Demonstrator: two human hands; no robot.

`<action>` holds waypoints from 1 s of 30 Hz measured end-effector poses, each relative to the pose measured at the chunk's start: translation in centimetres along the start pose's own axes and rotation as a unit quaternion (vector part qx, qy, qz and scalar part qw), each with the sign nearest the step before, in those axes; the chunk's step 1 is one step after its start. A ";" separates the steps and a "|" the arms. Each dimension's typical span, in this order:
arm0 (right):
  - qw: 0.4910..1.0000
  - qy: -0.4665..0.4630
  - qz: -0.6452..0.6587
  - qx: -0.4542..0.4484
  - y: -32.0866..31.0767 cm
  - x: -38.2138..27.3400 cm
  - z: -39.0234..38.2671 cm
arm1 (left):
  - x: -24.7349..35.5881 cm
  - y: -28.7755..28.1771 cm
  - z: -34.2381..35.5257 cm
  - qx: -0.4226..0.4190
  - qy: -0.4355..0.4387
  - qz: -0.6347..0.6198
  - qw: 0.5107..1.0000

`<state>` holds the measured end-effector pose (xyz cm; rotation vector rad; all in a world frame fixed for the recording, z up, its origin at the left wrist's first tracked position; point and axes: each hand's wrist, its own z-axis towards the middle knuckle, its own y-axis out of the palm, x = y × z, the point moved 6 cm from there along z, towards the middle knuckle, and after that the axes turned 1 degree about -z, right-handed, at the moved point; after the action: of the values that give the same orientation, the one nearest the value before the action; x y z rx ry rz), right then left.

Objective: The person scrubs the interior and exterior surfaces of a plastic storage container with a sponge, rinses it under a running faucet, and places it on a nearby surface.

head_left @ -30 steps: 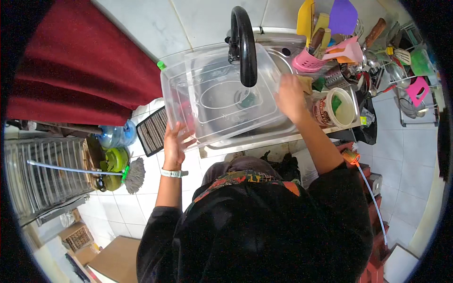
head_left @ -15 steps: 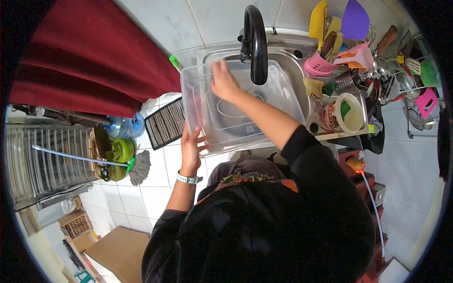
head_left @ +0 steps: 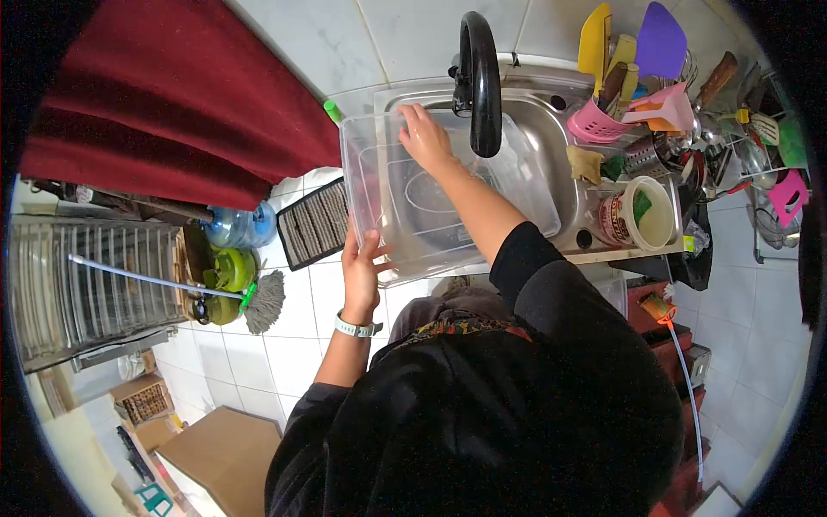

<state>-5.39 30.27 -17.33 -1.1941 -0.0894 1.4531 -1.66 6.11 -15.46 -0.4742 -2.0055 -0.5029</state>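
Observation:
A wide, clear plastic box (head_left: 448, 228) lies tilted over the steel sink (head_left: 551, 142), its left part sticking out past the sink's edge. My left hand (head_left: 362, 258), with a pale watch on the wrist, grips the box's near left corner, thumb inside and fingers round the outer wall. Across the box reaches my right arm; my right hand (head_left: 428, 142) is at the far left of the box, by its far wall, with fingers apart and no object visible in them. Whether its fingertips touch the plastic I cannot tell. The black faucet (head_left: 484, 95) arches over the box's far side.
Right of the sink stand a white tub (head_left: 650, 215) with a green sponge (head_left: 642, 204), a yellowish cloth (head_left: 585, 164) and a pink utensil basket (head_left: 594, 122). At left are a red curtain (head_left: 172, 103), a striped mat (head_left: 314, 226) on the tiled floor and a mop head (head_left: 265, 303).
My right hand has shifted slightly right and nearer along the box, its fingers a little more spread. My left hand keeps its hold. The whole view has moved slightly.

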 end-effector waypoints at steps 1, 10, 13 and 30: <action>1.000 -0.016 0.011 0.009 -0.2 -0.3 0.0 | 0.0 -0.1 0.1 0.000 0.008 0.012 1.000; 1.000 -0.020 -0.015 0.012 -0.6 -0.1 0.0 | 0.0 0.1 0.1 -0.004 0.008 -0.002 1.000; 1.000 -0.018 -0.018 0.003 -0.6 0.1 -0.3 | -0.2 0.2 0.0 0.007 0.011 -0.007 1.000; 0.630 0.593 0.501 0.022 1.8 7.4 -8.7 | -1.0 -0.7 -0.4 -0.005 -0.011 -0.027 1.000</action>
<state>0.95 30.63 -27.00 -2.0753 1.7672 1.1435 -1.29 5.22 -16.33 -0.4344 -2.0421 -0.5433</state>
